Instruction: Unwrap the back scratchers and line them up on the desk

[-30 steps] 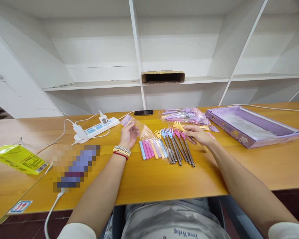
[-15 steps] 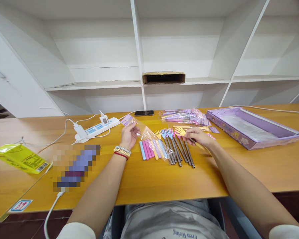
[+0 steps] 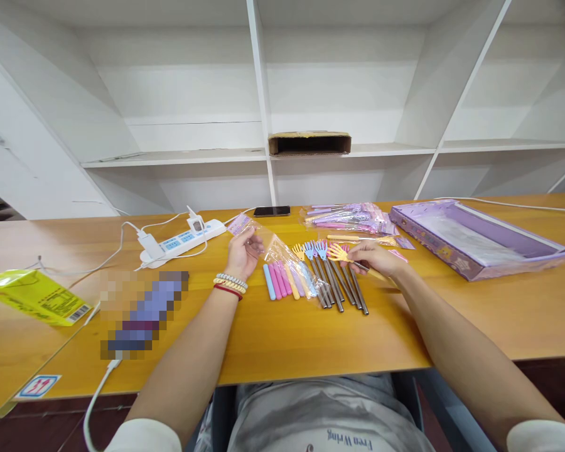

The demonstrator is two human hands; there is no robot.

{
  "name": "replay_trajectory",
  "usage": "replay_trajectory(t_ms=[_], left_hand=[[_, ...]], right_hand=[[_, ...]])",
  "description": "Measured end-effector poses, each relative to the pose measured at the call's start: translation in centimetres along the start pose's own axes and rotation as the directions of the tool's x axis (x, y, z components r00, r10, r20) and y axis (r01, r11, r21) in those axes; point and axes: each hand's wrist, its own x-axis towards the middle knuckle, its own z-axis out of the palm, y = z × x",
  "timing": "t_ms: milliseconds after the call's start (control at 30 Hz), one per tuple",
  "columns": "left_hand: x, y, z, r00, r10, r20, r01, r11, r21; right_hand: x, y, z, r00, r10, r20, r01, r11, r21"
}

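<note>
Yellow-clawed stick (image 3: 339,253) right of clear bag (image 3: 279,250)

The left arm (image 3: 183,355) and right arm (image 3: 461,336) reach forward, angled inward. The left hand (image 3: 245,254) is curled, and the right hand (image 3: 373,257) forms a pinch.

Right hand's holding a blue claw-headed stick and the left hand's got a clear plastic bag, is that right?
Not quite: the claw-headed stick in the right hand is yellow, not blue, as the head view shows. The left hand does hold a clear plastic bag.
</note>
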Motion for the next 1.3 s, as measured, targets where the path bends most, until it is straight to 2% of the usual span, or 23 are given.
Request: replay_trajectory(t_ms=[167, 333, 400, 533, 700, 800, 1067, 1200, 1300], left_hand=[[-0.1, 0.0, 0.1, 1.0, -0.002, -0.002, 0.002, 1.0, 0.002], [-0.1, 0.1, 0.1, 1.0, -0.008, 0.01, 0.008, 1.0, 0.006], [-0.1, 0.0, 0.1, 1.0, -0.006, 0.009, 0.006, 1.0, 0.007], [0.0, 0.0, -0.1, 1.0, 0.008, 0.006, -0.008, 1.0, 0.001], [0.1, -0.2, -0.2, 1.0, 0.01, 0.009, -0.01, 1.0, 0.007], [0.1, -0.2, -0.1, 1.0, 0.024, 0.0, -0.024, 1.0, 0.011], [0.2, -0.4, -0.2, 0.999, 0.026, 0.027, -0.026, 1.0, 0.004], [-0.1, -0.1, 0.0, 0.998, -0.011, 0.067, 0.014, 0.999, -0.034], [-0.7, 0.3, 0.5, 0.995, -0.046, 0.091, 0.055, 0.994, -0.093]], right_hand=[[0.0, -0.4, 0.2, 0.996, -0.032, 0.088, 0.042, 0.993, -0.109], [0.5, 0.0, 0.4, 0.998, -0.057, -0.004, 0.056, 0.99, -0.133], [0.8, 0.4, 0.4, 0.997, -0.067, -0.033, 0.059, 0.98, -0.191], [1.3, 1.1, 0.6, 0.993, -0.098, -0.058, 0.068, 0.919, -0.389], [1.3, 1.1, 1.2, 0.993, -0.114, -0.007, 0.092, 0.834, -0.544], [1.3, 1.1, 1.3, 0.988, -0.151, 0.021, 0.137, 0.814, -0.564], [1.5, 1.5, 1.3, 0.984, -0.178, 0.027, 0.159, 0.792, -0.59], [1.2, 0.9, 1.6, 0.971, -0.237, -0.038, 0.161, 0.761, -0.629], [0.9, 0.0, 2.1, 0.94, -0.328, -0.099, 0.19, 0.74, -0.645]])
